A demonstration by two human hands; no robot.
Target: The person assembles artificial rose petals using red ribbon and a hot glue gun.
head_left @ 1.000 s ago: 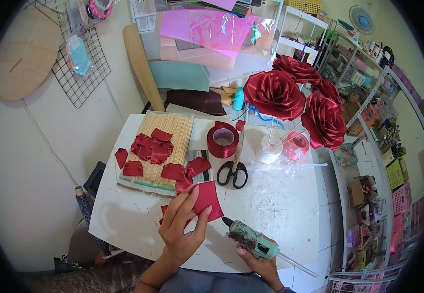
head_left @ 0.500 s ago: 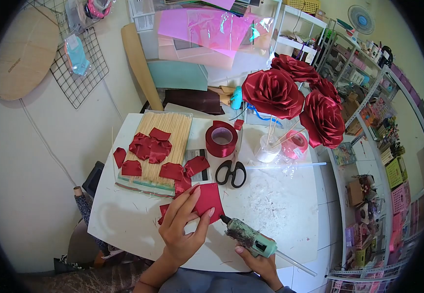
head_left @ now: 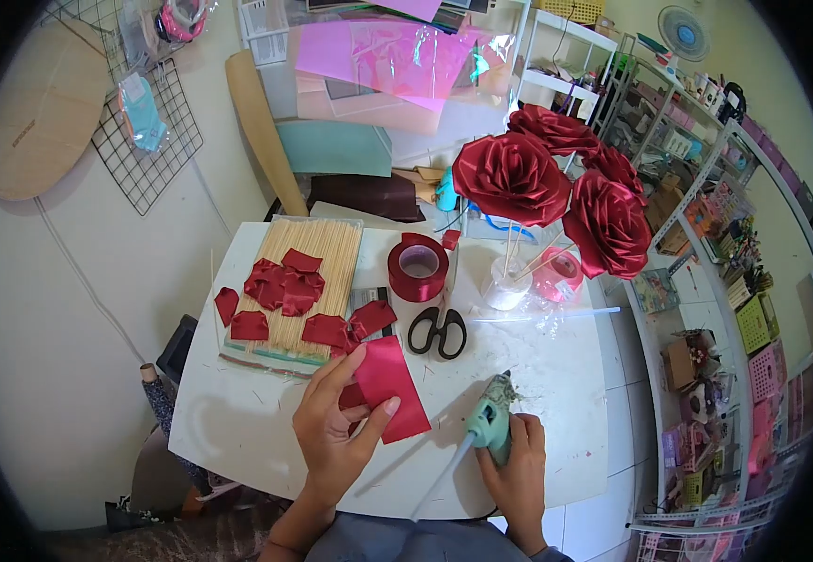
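My left hand [head_left: 336,436] pinches a piece of red ribbon [head_left: 392,389] between thumb and fingers above the table's front part. To its right, my right hand [head_left: 519,468] is wrapped round a green glue gun [head_left: 491,417], whose dark tip points away from me near the tabletop and whose glue stick sticks out toward me. Cut red ribbon pieces [head_left: 284,286] lie on a pack of wooden sticks [head_left: 331,244]. Beyond the held ribbon are black-handled scissors [head_left: 437,333] and a roll of red ribbon [head_left: 418,267].
Large red ribbon roses [head_left: 511,178] stand at the back right of the white table [head_left: 556,375], above a white cup [head_left: 507,286] with sticks. A pink roll [head_left: 558,274] is beside the cup. Shelves [head_left: 697,234] line the right side.
The glue gun has moved away from the ribbon, to the right, and turned so its tip points forward. My left hand has tilted the ribbon, showing more of its surface.
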